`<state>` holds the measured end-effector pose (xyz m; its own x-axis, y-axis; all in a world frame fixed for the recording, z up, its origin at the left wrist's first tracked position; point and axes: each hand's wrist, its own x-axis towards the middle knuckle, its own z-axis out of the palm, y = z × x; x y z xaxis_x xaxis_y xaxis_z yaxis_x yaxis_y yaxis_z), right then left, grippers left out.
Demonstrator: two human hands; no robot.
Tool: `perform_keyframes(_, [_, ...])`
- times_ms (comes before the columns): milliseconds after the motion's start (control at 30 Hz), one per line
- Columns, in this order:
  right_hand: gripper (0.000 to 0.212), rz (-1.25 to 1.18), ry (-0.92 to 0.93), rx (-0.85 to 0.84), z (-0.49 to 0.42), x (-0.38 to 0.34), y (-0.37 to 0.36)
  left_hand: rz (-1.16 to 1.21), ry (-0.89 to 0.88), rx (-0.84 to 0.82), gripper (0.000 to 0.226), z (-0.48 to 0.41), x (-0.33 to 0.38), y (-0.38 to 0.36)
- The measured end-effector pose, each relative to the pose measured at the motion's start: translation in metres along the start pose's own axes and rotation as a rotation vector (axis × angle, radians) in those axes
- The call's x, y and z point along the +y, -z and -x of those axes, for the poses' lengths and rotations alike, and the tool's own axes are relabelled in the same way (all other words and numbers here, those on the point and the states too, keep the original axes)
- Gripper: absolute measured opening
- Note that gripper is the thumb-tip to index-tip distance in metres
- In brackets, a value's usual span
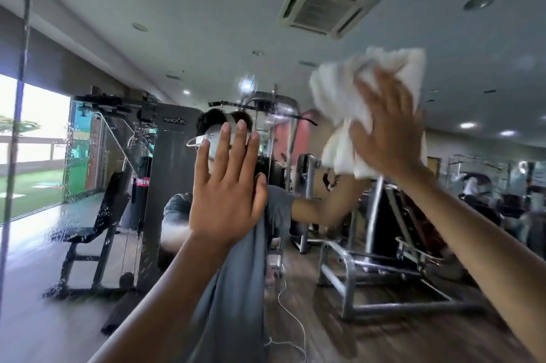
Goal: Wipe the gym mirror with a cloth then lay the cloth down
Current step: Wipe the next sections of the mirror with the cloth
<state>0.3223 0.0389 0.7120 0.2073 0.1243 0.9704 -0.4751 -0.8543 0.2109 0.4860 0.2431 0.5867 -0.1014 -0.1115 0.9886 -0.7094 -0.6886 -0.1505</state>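
The gym mirror [97,37] fills the whole view and reflects the room and the person. Water droplets streak its left part. My right hand [387,129] presses a crumpled white cloth [342,96] flat against the glass at the upper right, fingers spread over it. The cloth is blurred from motion. Lower and left of it, my left hand [227,185] lies flat on the mirror with straight fingers, holding nothing.
The reflection shows a black weight bench [97,224] and a cable machine [168,185] at left, a steel-framed machine [369,268] at right, a wooden floor and a white cable [288,312]. A mirror seam [17,96] runs down the far left.
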Motion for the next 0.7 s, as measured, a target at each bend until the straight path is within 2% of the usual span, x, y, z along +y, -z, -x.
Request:
perform_keyframes(67, [0.066, -0.058, -0.281, 0.068, -0.030, -0.036, -0.002, 0.010, 0.006, -0.007, 0.062, -0.002, 0.001, 0.001])
perform_keyframes(133, [0.067, -0.057, -0.319, 0.096, -0.034, -0.079, -0.007, 0.041, 0.018, -0.022, 0.062, -0.001, 0.000, 0.002])
perform_keyframes(300, [0.071, -0.041, 0.085, 0.010, 0.055, -0.134, -0.015, 0.067, -0.010, -0.012, 0.057, 0.016, -0.010, 0.003])
perform_keyframes(400, [0.076, -0.010, 0.254, -0.037, 0.130, -0.112, -0.017, 0.068, -0.019, -0.012, 0.059, 0.028, -0.013, 0.005])
perform_keyframes(467, [0.076, -0.001, 0.302, -0.070, 0.151, -0.077, -0.016, 0.046, -0.009, -0.014, 0.058, 0.035, -0.011, 0.005])
perform_keyframes(500, [0.075, -0.002, 0.264, -0.092, 0.147, -0.062, -0.015, 0.034, 0.003, -0.011, 0.058, 0.038, -0.009, 0.005])
perform_keyframes(567, [0.070, -0.015, 0.032, -0.073, 0.120, -0.051, -0.013, 0.024, 0.024, 0.012, 0.058, 0.041, -0.007, 0.003])
perform_keyframes(633, [0.070, -0.060, -0.224, -0.023, 0.085, -0.069, -0.012, 0.028, 0.035, 0.028, 0.058, 0.040, -0.006, 0.002])
perform_keyframes(700, [0.070, -0.069, -0.313, 0.005, 0.069, -0.099, -0.015, 0.039, 0.031, 0.029, 0.057, 0.039, -0.007, 0.003])
